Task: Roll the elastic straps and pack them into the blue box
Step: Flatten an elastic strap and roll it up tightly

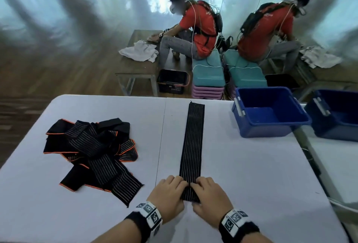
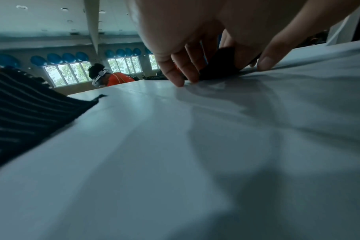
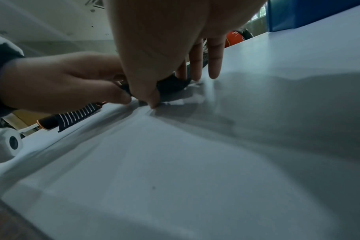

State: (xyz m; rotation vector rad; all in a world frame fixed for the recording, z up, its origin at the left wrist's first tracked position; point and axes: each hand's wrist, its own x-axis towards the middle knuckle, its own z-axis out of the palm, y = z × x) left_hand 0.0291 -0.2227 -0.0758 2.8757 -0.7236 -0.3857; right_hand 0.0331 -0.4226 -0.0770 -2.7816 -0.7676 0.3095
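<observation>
Well to the left of the fingers, a pile of unrolled straps (image 1: 93, 151) lies loose and overlapping on the white table (image 1: 251, 175); most show orange edging. One end of the pile reaches near the left wrist.

The left hand (image 1: 168, 194) rests on the near end of the flat strap (image 1: 192, 138). Its fingers (image 2: 175, 71) curl down onto the table and pinch the raised near edge of the fabric, thumb side toward the strap.

Between the two hands, the near end is lifted and folded over to begin the roll. From the fingertips the strap runs straight away across the table, flat and untwisted, to the far edge.

The right hand (image 1: 210, 196) mirrors the left. Its thumb (image 3: 148, 97) and fingers grip the same folded end from the opposite side; two fingers extend past it to the table surface.

Beyond the right fingers and to the right, the blue box (image 1: 269, 111) stands open at the far corner of the table. No strap is visible inside.

Handling judgement: the strap appears light, soft and stretchy, with a ribbed weave that should grip itself. It will probably spring open if released. Take hold across the full width at the near end, one hand at each edge, and keep even tension so that the roll stays square.
</observation>
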